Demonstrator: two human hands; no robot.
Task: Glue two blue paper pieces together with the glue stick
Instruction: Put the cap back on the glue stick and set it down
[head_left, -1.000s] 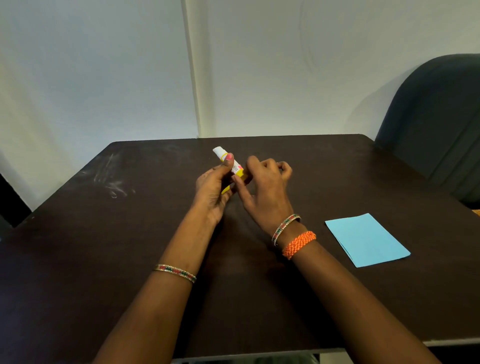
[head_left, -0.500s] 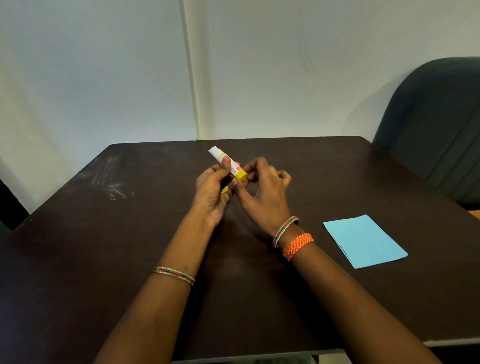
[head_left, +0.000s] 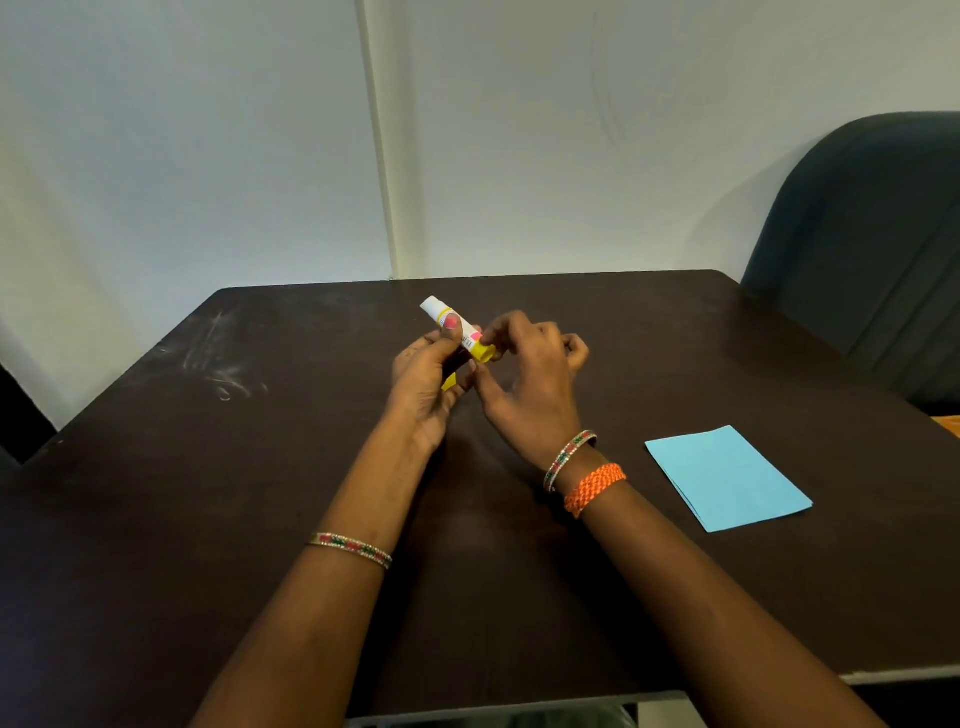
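Note:
A white glue stick (head_left: 460, 328) with a yellow base is held above the middle of the dark table, tilted with its white end up and to the left. My left hand (head_left: 428, 384) grips its body, and a small yellow piece (head_left: 449, 381) shows between that hand's fingers. My right hand (head_left: 530, 382) pinches the yellow base with its fingertips. The blue paper pieces (head_left: 727, 478) lie stacked flat on the table to the right, apart from both hands.
The dark brown table (head_left: 208, 467) has pale scuff marks (head_left: 223, 369) at the left rear. A dark padded chair (head_left: 872, 249) stands at the right rear. A white wall runs behind the table, whose front edge is near me.
The glue stick has tilted a little more upright and its yellow base has come clear of my right fingers. Both hands stay in the same place.

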